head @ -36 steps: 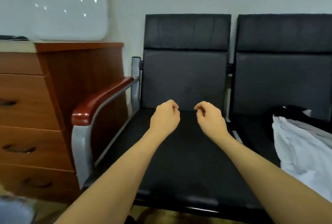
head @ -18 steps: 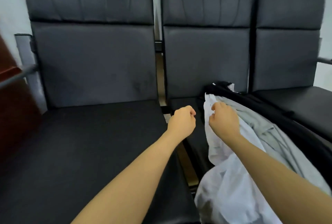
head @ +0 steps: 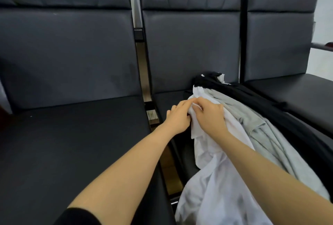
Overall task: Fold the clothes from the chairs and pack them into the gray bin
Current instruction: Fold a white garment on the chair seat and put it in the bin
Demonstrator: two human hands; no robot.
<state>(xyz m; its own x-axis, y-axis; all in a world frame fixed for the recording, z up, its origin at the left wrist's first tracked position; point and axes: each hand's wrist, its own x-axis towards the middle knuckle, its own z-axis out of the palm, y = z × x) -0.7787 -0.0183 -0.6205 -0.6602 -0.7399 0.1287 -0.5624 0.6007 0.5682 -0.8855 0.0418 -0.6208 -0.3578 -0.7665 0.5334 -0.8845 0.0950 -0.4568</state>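
Both hands meet on the white shirt — left hand and right hand pinching its far edge; gray and black clothes lie right.

Both arms extend forward, forearms bare. The left hand and right hand meet at the fingertips, fingers curled and pinching the edge of the white garment. The right hand lies palm-down; a dark sleeve covers the left upper arm.

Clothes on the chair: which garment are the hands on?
The white garment, nearest of the pile. Both the left hand and right hand grip it; the gray garment and black garment lie untouched.
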